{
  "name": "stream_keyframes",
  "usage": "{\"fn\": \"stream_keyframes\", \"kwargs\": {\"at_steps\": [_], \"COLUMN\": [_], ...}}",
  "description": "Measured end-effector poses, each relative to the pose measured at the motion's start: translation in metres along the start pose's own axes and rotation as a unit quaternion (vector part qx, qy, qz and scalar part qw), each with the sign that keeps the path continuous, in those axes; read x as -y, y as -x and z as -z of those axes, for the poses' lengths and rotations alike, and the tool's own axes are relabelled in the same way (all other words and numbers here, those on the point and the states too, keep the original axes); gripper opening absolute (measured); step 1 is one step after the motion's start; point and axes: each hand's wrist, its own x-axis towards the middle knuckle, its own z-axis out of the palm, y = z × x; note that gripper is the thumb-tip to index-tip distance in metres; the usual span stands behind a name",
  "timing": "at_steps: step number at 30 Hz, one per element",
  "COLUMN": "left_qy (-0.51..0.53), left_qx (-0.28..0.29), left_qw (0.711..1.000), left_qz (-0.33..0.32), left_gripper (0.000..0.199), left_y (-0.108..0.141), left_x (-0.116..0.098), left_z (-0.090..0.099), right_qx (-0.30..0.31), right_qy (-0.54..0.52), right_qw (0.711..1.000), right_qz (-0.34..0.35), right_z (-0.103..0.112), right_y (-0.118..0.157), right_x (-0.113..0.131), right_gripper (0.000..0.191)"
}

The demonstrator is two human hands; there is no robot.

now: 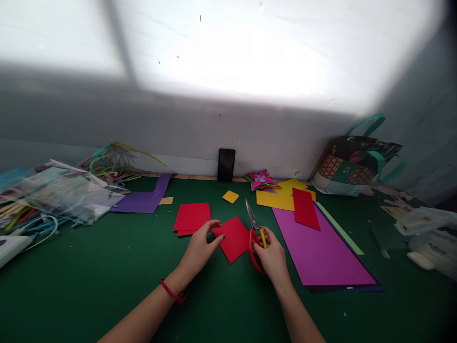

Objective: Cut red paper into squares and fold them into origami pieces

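Observation:
My left hand (203, 240) is at the left corner of a red paper square (233, 240), thumb and fingers apart and nothing gripped between them. Red-and-yellow-handled scissors (253, 220) are in my right hand (273, 255), at the right corner of that square, with the blades closed and pointing up and away. Just left of the square lies a small stack of red squares (192, 216). Beyond it is a small yellow square (230, 196).
Purple paper (143, 202) and a plastic bag of pipe cleaners (67, 190) lie left. A phone (226, 165) leans on the wall. Rightward are folded stars (262, 180), yellow paper (273, 199), a red strip (305, 209), magenta sheets (328, 252) and a patterned bag (348, 169).

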Motion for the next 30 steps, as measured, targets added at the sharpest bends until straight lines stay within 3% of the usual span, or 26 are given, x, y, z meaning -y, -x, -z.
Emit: {"fn": "stream_keyframes", "kwargs": {"at_steps": [2, 4, 9, 13, 15, 18, 22, 26, 30], "left_qy": [0.114, 0.138, -0.081, -0.147, -0.097, 0.063, 0.233, 0.271, 0.199], "left_qx": [0.047, 0.059, -0.063, -0.046, -0.044, -0.010, 0.070, 0.015, -0.047], "left_qw": [0.991, 0.986, 0.993, 0.988, 0.994, 0.996, 0.962, 0.955, 0.976], "left_qz": [0.048, 0.072, 0.058, 0.032, 0.024, 0.057, 0.126, 0.119, 0.071], "left_gripper": [0.045, 0.052, 0.044, 0.036, 0.036, 0.049, 0.056, 0.047, 0.029], "left_y": [0.002, 0.005, 0.010, 0.008, 0.008, 0.006, 0.005, 0.004, 0.007], "left_x": [0.000, 0.001, 0.006, 0.005, 0.002, 0.000, 0.001, -0.006, -0.022], "left_z": [-0.006, -0.012, -0.012, -0.006, -0.006, -0.009, -0.014, -0.010, -0.001], "right_qx": [0.000, 0.002, 0.013, 0.008, 0.005, 0.008, 0.017, 0.043, 0.049], "right_qy": [-0.002, -0.004, -0.005, -0.003, -0.001, -0.009, -0.054, -0.138, -0.194], "right_qw": [1.000, 1.000, 1.000, 1.000, 1.000, 1.000, 0.998, 0.989, 0.979], "right_qz": [0.002, 0.000, -0.013, -0.004, -0.003, -0.005, -0.008, -0.018, -0.029], "right_z": [0.000, 0.001, 0.001, 0.000, 0.000, 0.000, -0.001, -0.002, -0.001], "right_y": [0.001, 0.002, 0.002, 0.001, 0.001, 0.001, 0.004, 0.006, 0.007], "right_x": [0.001, 0.003, 0.006, 0.003, 0.001, 0.001, 0.003, 0.006, 0.013], "right_gripper": [0.051, 0.051, 0.052, 0.052, 0.053, 0.052, 0.053, 0.057, 0.058]}}
